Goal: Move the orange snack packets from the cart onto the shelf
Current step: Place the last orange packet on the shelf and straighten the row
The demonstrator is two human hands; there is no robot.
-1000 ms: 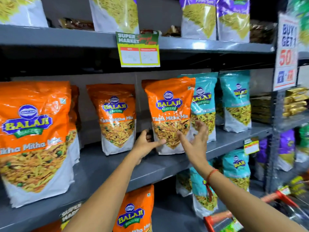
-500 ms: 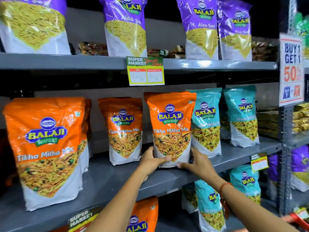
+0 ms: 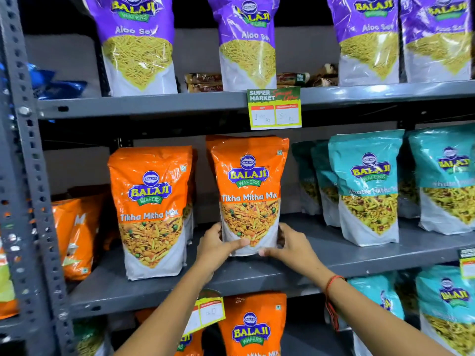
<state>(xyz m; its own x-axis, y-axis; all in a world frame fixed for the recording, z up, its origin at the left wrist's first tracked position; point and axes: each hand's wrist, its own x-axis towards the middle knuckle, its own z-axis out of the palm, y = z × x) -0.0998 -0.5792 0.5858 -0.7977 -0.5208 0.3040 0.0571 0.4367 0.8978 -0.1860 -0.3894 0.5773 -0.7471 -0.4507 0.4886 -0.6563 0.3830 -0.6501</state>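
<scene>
An orange snack packet [image 3: 248,186] marked Tikha Mitha Mix stands upright on the grey middle shelf [image 3: 334,255]. My left hand [image 3: 217,246] grips its lower left corner and my right hand [image 3: 288,245] grips its lower right corner, thumbs across the white bottom front. A second orange packet [image 3: 151,201] stands to the left, with more orange packets [image 3: 74,235] leaning further left. Another orange packet [image 3: 253,327] stands on the shelf below. The cart is out of view.
Teal packets [image 3: 367,186] fill the middle shelf to the right. Purple Aloo Sev packets [image 3: 138,44] line the upper shelf, whose edge carries a price tag [image 3: 274,107]. A perforated grey upright [image 3: 28,176] bounds the left side. Bare shelf lies between the held packet and the teal ones.
Both hands closed on the bottom of the orange packet and it now stands farther left, apart from the teal packets. The camera view shifted left and up; the cart dropped out of sight.
</scene>
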